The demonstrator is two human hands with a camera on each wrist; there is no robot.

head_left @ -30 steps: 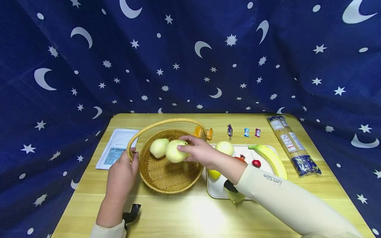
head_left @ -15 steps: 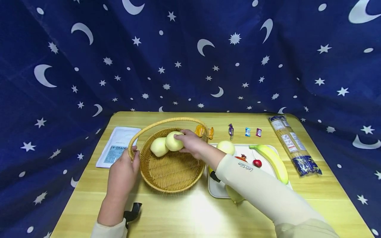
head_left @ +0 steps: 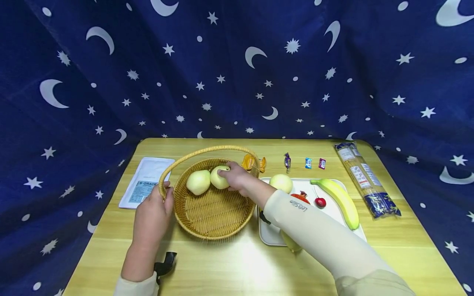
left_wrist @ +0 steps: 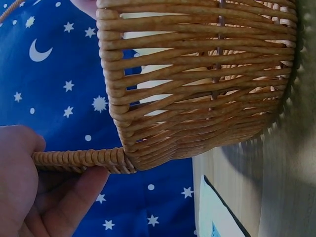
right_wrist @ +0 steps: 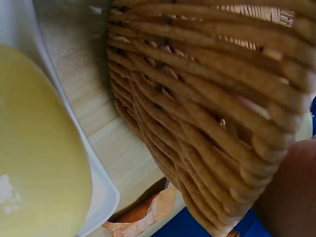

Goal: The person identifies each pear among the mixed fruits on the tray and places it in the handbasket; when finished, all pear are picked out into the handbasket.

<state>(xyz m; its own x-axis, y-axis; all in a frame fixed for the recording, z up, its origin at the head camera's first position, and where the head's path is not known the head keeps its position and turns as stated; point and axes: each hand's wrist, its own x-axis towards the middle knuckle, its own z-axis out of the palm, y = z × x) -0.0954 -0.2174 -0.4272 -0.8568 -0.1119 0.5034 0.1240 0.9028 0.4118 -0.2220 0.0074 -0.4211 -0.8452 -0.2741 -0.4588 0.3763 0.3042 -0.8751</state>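
Note:
My left hand grips the handle of a round wicker basket near its left base; in the left wrist view, fingers and thumb close around it. My right hand reaches over the basket's right rim and holds a pale yellow-green round fruit inside the basket. A second pale fruit of the same colour, a little more pointed, lies just left of it. In the right wrist view the basket's woven side hides most of the hand.
On the right, a white tray holds a banana, cherry, pomegranate and another pale fruit. Wrapped candies lie behind. Bagged noodles are far right; a coffee bag is left.
My right hand has moved the round fruit back and down into the basket, then slightly right beside the other fruit. The left hand keeps its grip on the handle.

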